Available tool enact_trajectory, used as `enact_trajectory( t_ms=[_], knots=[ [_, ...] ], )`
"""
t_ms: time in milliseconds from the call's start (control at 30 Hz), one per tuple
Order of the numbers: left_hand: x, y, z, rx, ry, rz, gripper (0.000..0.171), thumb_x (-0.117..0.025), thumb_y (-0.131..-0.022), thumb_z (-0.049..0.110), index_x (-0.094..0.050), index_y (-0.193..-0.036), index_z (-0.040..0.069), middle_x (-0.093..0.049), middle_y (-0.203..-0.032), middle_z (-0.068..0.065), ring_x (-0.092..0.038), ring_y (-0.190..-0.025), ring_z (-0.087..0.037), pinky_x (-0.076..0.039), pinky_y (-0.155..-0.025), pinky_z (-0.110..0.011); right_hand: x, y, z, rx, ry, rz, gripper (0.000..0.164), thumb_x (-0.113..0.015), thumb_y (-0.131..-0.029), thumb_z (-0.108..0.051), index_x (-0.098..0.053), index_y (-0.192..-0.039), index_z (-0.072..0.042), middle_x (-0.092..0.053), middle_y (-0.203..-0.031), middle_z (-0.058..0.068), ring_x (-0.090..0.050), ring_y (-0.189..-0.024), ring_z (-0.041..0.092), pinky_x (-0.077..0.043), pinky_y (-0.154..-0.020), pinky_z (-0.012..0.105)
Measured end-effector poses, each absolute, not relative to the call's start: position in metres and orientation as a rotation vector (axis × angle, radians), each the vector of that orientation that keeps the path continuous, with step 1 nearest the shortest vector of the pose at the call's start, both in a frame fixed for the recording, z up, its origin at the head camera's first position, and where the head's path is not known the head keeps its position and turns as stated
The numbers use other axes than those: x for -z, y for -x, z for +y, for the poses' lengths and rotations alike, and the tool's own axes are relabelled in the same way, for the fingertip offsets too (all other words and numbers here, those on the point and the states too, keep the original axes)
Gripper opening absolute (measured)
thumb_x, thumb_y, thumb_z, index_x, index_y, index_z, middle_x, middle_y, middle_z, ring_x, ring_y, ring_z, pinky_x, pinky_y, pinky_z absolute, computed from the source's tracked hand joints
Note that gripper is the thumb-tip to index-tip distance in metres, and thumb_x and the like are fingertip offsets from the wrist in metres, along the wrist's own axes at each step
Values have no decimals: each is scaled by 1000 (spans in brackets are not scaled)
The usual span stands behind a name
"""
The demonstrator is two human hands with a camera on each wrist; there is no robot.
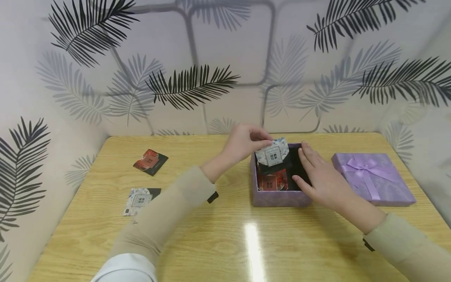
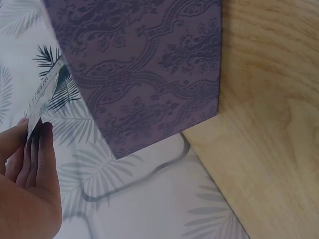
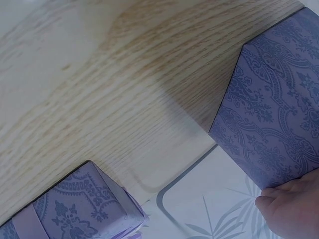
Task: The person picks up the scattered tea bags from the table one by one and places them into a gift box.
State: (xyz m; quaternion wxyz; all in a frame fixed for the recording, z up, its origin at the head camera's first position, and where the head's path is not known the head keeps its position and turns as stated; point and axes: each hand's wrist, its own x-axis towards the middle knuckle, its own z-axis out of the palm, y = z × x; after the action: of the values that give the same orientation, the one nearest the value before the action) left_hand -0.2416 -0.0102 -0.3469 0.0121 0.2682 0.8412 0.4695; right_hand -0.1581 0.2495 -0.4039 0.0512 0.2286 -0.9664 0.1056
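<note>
My left hand [image 1: 246, 143] pinches a tea packet [image 1: 273, 155], white with blue flowers and a dark lower part, between thumb and fingertips. It is tilted over the left half of the purple patterned box [image 1: 282, 199]. In the left wrist view, the packet [image 2: 44, 97] shows nearly edge-on beside the box wall [image 2: 144, 74]. Inside the box lies a red and black tea packet [image 1: 273, 181], partly covered by the held one. Fingers straight and thumb spread, my right hand [image 1: 322, 178] rests on the box's right rim. The right wrist view shows that hand [image 3: 294, 209] touching the box's top edge.
A purple lid [image 1: 391, 176] with a ribbon bow lies right of the box. On the table's left are a red and black packet [image 1: 150, 161] and a white floral packet [image 1: 139, 200], partly hidden by my left sleeve. A leaf-patterned wall covering [image 1: 225, 105] stands behind the table.
</note>
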Motion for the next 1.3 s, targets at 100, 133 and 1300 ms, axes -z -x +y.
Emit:
enact_trajectory(
  t_ms=[100, 133, 1300],
  knots=[
    [353, 242, -8, -1407, -890, 2600, 11, -81, -95, 10, -84, -104, 4, -83, -105, -11, -80, -93, -22, -60, -79, -17, 404, 158, 250, -324, -697, -2937, 81, -54, -110, -42, -26, -162, 13, -18, -174, 31, -25, -160, 49, -32, -126, 63],
    [355, 242, -8, -1377, -906, 2596, 11, -81, -95, 10, -84, -104, 4, -83, -104, -11, -80, -92, -21, -59, -77, -17, 404, 158, 250, -325, -698, -2936, 81, -54, -110, -42, -26, -162, 13, -18, -173, 31, -25, -160, 49, -32, -126, 63],
    [377, 234, -7, -1029, -1112, 2542, 21, -76, -99, 7, -80, -119, 2, -82, -117, -9, -79, -106, -21, -61, -87, -18, 407, 158, 249, -346, -718, -2907, 80, -54, -110, -41, -27, -162, 13, -19, -173, 31, -25, -160, 48, -31, -127, 62]
  ],
)
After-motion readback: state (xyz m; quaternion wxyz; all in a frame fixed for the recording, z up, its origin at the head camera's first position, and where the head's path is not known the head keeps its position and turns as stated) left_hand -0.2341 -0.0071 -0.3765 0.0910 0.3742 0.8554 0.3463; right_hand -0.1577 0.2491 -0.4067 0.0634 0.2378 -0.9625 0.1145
